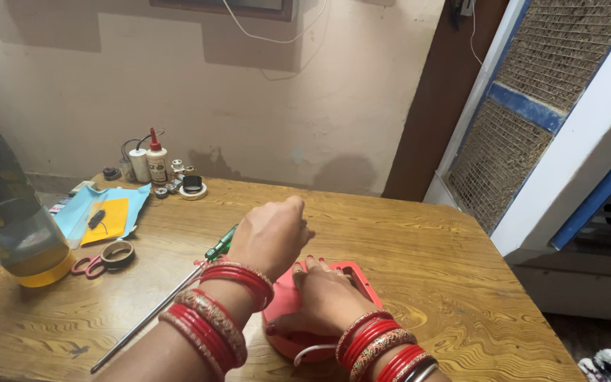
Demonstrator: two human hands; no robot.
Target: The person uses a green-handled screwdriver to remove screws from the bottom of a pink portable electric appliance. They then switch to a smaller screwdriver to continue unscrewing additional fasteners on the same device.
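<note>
At the left edge of the frame a dark water bottle (1,205) with a yellow base stands on the wooden table (426,240), red-handled scissors (88,266) and a tape roll (117,255) beside it. Left of centre lies a long green-handled screwdriver (157,308). Over it the left hand (271,237) is curled into a loose fist; whether it grips anything cannot be told. At lower centre the right hand (323,301) presses flat, fingers together, on a red plastic casing (358,277).
</note>
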